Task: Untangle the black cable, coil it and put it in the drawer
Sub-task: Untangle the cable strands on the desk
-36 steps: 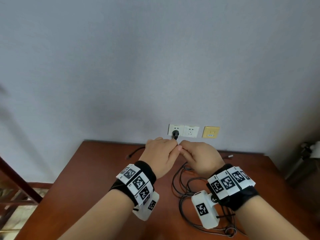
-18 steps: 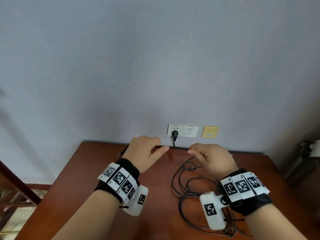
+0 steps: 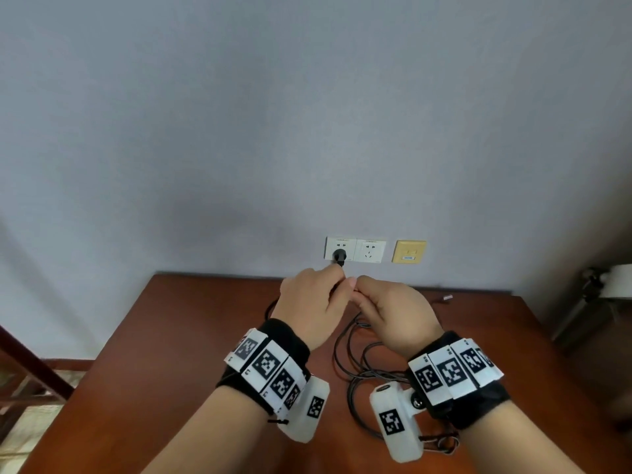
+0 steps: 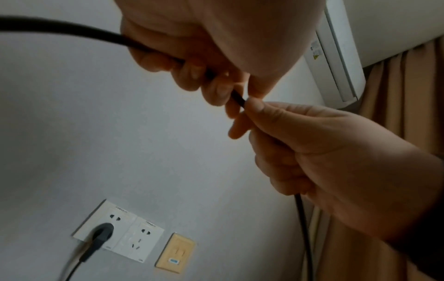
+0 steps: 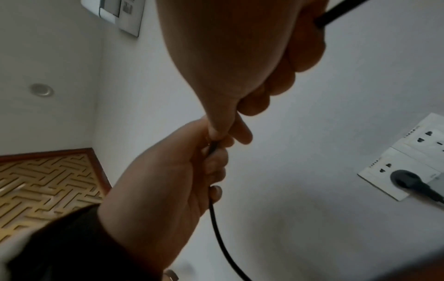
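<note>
The black cable lies in loose tangled loops on the brown table, partly hidden under my right wrist. My left hand and right hand meet fingertip to fingertip above the table's back edge, each pinching the cable. In the left wrist view the cable runs through the curled left hand into the right hand and hangs out below it. From the right wrist, the cable drops from the left hand. No drawer is in view.
Two white wall sockets sit just behind the hands, with a black plug in the left one and a yellow plate beside them. A small metal connector lies at the table's back right. Dark wooden rails stand left.
Half a second ago my hands were spread apart with a length of cable stretched between them. They have come back together, fingertips touching, as they were one second ago.
</note>
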A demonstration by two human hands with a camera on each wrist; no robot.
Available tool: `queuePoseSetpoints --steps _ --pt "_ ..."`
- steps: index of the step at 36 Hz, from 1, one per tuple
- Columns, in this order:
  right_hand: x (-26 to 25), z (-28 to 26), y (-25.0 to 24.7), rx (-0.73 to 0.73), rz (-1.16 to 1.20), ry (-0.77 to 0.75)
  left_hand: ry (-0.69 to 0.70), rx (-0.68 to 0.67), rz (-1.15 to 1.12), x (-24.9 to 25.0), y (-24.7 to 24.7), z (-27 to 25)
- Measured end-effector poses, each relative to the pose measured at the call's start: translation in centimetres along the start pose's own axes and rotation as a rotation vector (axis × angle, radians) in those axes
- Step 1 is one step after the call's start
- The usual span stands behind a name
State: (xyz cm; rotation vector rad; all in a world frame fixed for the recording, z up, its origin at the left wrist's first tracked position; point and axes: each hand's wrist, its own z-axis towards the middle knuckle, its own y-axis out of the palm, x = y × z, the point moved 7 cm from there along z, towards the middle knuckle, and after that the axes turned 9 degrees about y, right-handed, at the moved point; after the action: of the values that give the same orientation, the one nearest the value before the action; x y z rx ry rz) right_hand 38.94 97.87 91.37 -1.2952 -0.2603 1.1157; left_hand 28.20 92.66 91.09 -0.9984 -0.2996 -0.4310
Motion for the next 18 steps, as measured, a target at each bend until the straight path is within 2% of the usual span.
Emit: queuePoseSetpoints --steps 3,8,18 --pt "0.2 -0.3 -0.2 -0.042 -0.044 -0.022 0.045 -0.033 -0.012 -0.2 -0.2 -0.3" --pt "1.4 -1.0 -0.3 -0.138 -0.104 0.024 0.06 -0.044 -0.016 -1.4 -0.7 -1.1" --pt "3.7 -1.9 -0.6 -0.134 -0.029 0.123 0.034 -0.022 0.017 -3.4 -2.5 -2.4"
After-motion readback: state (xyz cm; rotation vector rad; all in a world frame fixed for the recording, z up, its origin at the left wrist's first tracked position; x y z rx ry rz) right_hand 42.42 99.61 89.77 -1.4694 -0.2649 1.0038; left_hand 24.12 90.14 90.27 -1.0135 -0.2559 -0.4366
